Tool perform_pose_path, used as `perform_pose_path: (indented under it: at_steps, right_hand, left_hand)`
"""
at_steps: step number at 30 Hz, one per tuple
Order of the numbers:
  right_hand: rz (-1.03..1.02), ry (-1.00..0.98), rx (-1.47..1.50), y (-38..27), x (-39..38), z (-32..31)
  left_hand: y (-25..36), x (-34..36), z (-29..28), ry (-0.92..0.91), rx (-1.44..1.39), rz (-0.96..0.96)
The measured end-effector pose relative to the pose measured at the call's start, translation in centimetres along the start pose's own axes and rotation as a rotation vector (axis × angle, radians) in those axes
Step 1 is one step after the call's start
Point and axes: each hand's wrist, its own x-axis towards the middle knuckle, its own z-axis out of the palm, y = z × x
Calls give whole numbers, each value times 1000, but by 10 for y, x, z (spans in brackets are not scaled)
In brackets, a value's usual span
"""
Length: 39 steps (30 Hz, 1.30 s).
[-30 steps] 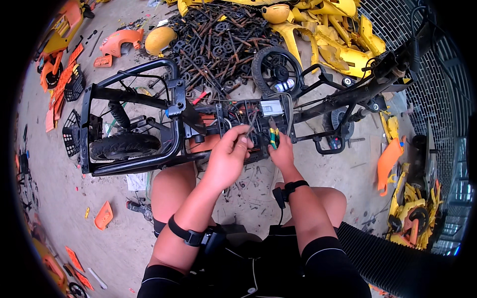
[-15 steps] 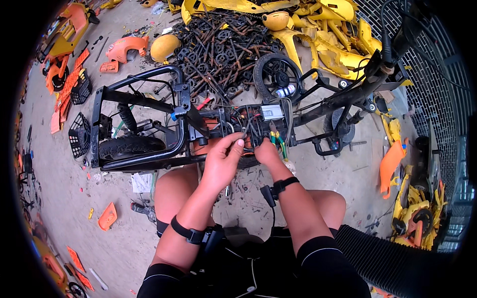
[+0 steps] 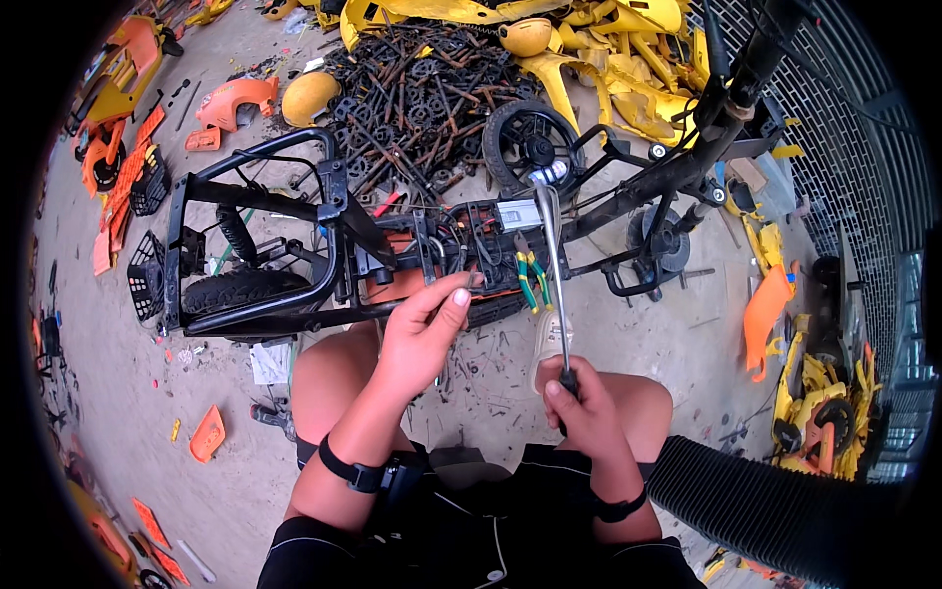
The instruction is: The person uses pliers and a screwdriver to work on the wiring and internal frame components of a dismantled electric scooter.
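Observation:
My right hand [image 3: 586,401] is closed round the black handle of a long metal pry bar [image 3: 560,285], whose flattened, bent end points up beside a silver box [image 3: 520,214]. My left hand [image 3: 428,324] pinches thumb and forefinger at the near side of a black tubular scooter frame [image 3: 339,216]; a small dark bit shows at the fingertips, too small to name. Cables [image 3: 461,231] run in the open middle of the frame, next to the silver box. Between my hands, pliers with green and yellow handles [image 3: 531,275] lean on the frame's near edge.
Behind the frame is a heap of rusty metal parts [image 3: 422,108], with a loose wheel [image 3: 533,147] and yellow body panels [image 3: 628,83]. Orange panels [image 3: 235,101] lie far left. A power tool [image 3: 272,416] rests by my left knee, and a black ribbed hose [image 3: 765,501] crosses at right.
My right hand has left the frame beside the pliers, drawn back toward me, and now holds the pry bar. My left hand stays pinched near the frame. The view has shifted slightly.

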Motion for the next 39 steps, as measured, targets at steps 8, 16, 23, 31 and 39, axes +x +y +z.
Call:
perform_pose_path:
  at_steps: [8, 16, 23, 31, 39]
  right_hand:
    - [-94, 15, -514, -21, -63, -15]
    - [-247, 67, -744, -34, -91, -16]
    - [-228, 93, -864, -34, -98, -17]
    - [-105, 57, -851, -9, -87, -16]
    - [-251, 108, -1073, -38, -64, -22]
  left_hand:
    - [13, -27, 1, -89, -118, 126]
    - [25, -46, 7, -125, -117, 129]
    - [14, -57, 9, -118, -187, 86]
    - [-28, -49, 8, -2, -281, -197]
    - [-28, -42, 8, 85, -169, -81]
